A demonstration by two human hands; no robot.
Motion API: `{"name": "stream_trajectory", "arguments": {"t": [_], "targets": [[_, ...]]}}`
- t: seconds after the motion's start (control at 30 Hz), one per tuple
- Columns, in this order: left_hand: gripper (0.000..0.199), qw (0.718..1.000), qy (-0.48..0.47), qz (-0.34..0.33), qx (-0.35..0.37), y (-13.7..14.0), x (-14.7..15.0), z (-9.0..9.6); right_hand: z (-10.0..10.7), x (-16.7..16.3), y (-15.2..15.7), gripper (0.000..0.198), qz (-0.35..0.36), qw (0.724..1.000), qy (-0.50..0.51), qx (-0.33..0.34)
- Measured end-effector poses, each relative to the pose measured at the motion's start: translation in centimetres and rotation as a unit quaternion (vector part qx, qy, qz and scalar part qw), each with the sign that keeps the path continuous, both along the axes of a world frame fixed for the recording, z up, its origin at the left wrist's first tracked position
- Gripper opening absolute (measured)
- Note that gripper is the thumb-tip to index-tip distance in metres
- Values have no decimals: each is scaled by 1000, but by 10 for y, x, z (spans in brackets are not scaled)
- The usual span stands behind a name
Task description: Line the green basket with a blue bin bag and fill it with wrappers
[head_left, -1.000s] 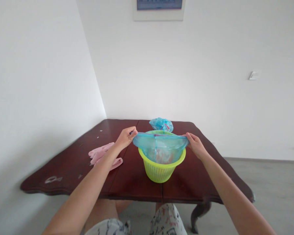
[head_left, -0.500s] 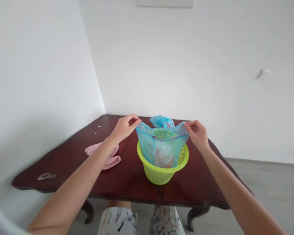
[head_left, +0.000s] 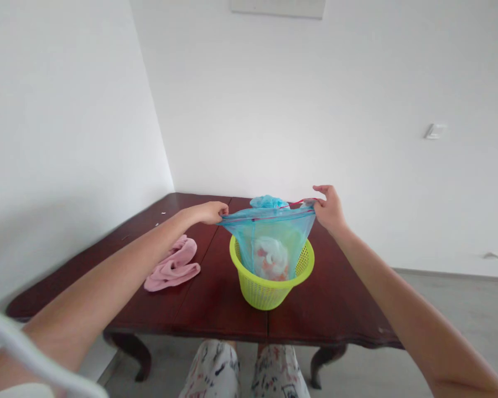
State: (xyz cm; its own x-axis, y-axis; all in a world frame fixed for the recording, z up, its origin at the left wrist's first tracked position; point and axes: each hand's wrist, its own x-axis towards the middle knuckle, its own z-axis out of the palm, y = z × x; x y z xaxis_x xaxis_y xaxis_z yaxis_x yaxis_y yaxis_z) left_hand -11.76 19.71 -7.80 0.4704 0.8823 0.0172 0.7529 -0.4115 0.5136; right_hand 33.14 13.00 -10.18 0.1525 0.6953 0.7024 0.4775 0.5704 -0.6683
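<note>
Stretching between both fingers (head_left: 222, 210): blue bag (head_left: 269, 237).

arms: bare, no sleeves | shorts (head_left: 249, 370): white, dark printed pattern

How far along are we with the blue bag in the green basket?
Done: the blue bag sits inside the green basket with white and orange contents at its bottom. In hand: the left hand and right hand each pinch an end of the bag's mouth, pulled taut above the rim along its red drawstring. Left: the mouth is not tied, and the bag remains in the basket.
</note>
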Motion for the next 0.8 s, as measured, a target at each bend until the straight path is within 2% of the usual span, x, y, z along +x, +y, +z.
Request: {"name": "stream_trajectory", "arguments": {"t": [0.1, 0.17, 0.23, 0.3, 0.37, 0.5, 0.63, 0.73, 0.8], "targets": [[22, 1000, -13, 11, 25, -11, -6, 12, 6, -1, -20, 57, -16, 999, -47, -8], [28, 1000, -28, -5, 12, -21, -14, 21, 9, 2, -35, 60, -43, 995, -82, -26], [44, 995, -57, -62, -45, -32, -25, 31, 10, 8, -49, 58, -67, 989, -117, -54], [62, 979, -101, -132, -119, -43, -36, 41, 12, 15, -62, 52, -81, 982, -145, -88], [67, 958, -135, -181, -175, -54, -43, 49, 15, 20, -74, 39, -74, 978, -151, -125], [54, 941, -118, -228, -221, -71, -49, 63, 32, 14, -100, 13, 8, 974, -101, -205], [58, 935, -116, -271, -198, -80, -54, 70, 57, -1, -126, 9, 153, 955, -1, -256], [63, 921, -247, -263, -147, -85, -54, 64, 69, -5, -140, 11, 217, 936, 10, -278], [58, 882, -385, -241, -125, -89, -47, 54, 74, -5, -146, 15, 233, 931, 1, -281]]}}
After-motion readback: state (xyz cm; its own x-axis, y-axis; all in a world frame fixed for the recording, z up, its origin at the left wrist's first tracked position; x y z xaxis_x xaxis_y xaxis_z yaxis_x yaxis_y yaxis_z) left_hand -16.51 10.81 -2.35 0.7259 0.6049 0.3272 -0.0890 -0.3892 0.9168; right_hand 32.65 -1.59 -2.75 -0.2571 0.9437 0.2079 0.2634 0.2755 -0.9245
